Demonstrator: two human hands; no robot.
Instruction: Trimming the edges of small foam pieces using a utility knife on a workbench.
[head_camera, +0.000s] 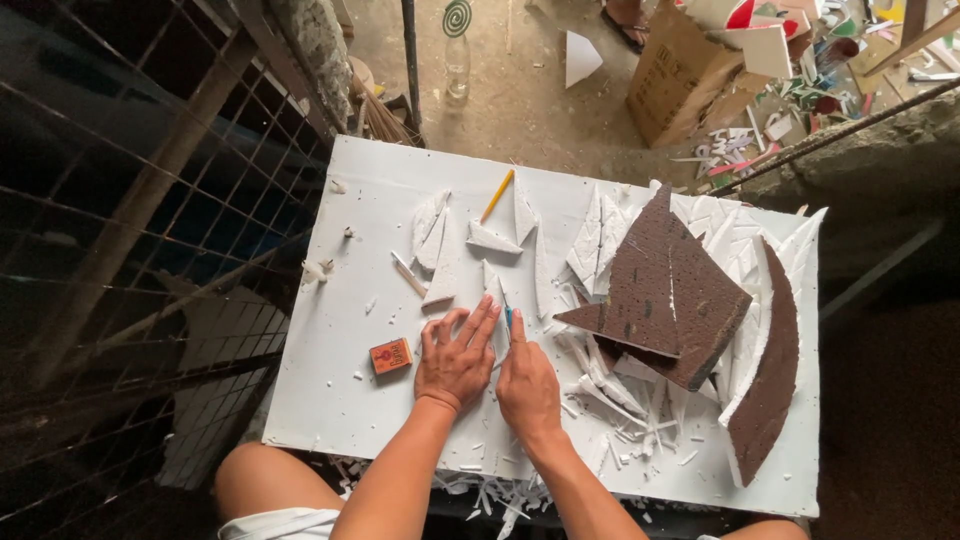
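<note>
The left hand (456, 360) lies spread flat, pressing a white foam strip (497, 300) onto the white bench (340, 400). The right hand (527, 385) is closed around a blue-handled cutter (508, 316) touching that strip. A small orange box (391, 356) sits just left; brown-faced foam pieces (665, 290) lie right.

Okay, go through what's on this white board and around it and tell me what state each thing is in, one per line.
Left hand: flat, fingers spread on a foam piece.
Right hand: closed around a small blue cutter.
Pencil: lying loose.
Matchbox: closed, flat.
Brown sheets: cut, stacked.
White foam triangles: cut, scattered.
Cardboard box: open, on floor.
</note>
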